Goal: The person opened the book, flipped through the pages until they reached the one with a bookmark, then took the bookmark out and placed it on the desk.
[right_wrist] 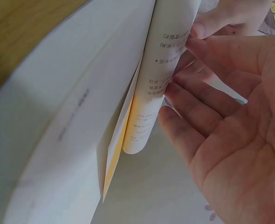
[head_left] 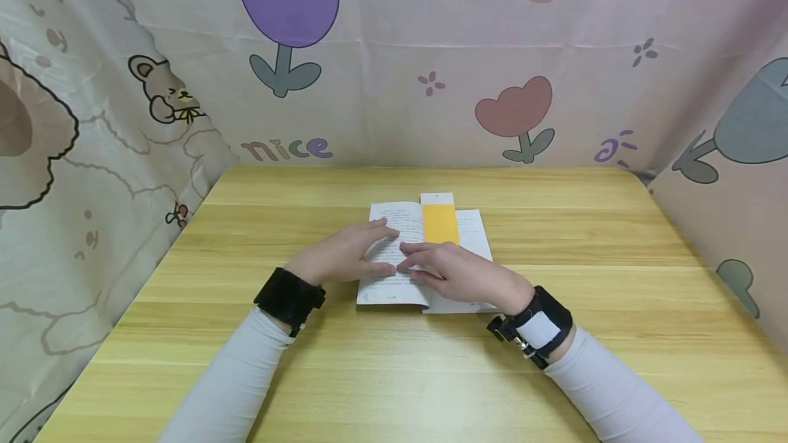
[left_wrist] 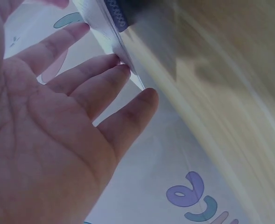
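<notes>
An open book (head_left: 394, 290) with printed pages lies on the wooden table. Along its middle fold sits a yellow bookmark (head_left: 440, 224) with a white top, sticking out past the upper page edge; the right wrist view shows the yellow bookmark (right_wrist: 118, 151) edge-on beside the curved left page (right_wrist: 149, 84). My left hand (head_left: 347, 251) rests on the left page with its fingers extended. My right hand (head_left: 458, 272) reaches across from the right, its fingertips touching the left page near the left thumb. In the left wrist view, the left hand's fingers (left_wrist: 132, 114) lie at the book's edge.
The wooden table (head_left: 246, 361) runs around the book on all sides. A patterned cloth (head_left: 382, 108) with printed flowers hangs behind the table's back edge and along both sides. Dark straps with small devices (head_left: 535, 327) circle the wrists.
</notes>
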`<state>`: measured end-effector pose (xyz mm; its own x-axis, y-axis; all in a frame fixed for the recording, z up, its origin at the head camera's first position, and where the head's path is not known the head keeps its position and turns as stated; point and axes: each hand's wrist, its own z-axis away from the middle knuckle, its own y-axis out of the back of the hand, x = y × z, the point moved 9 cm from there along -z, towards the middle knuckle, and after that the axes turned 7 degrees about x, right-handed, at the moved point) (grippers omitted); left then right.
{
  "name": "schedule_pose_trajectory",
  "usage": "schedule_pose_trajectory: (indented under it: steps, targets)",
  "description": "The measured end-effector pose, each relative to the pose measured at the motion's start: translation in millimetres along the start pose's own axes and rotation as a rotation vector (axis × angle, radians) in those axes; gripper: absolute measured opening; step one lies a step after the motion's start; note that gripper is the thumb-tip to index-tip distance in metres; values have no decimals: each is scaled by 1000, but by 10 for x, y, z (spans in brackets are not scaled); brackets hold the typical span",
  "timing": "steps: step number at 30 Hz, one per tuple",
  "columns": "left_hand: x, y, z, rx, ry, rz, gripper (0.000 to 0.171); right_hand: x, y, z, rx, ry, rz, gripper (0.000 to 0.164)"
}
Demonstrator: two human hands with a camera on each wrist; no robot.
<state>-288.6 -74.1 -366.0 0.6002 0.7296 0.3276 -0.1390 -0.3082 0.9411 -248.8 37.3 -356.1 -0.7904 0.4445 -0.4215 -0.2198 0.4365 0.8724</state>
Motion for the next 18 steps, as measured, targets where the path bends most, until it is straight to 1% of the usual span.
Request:
schedule_pose_trajectory:
  steps: [5,11,18]
  targets:
    - [-33,-51,-11,-13,12,11,71,-6,-42,7,-28,-12,-4,29]
    - [-61,-105,-43,-22,13,4,77,-26,-23,2,-18,-5,-24,27]
    - [-84,-158,-63,-36,19,4,77,3,-32,-1,-21,-24,-22,25]
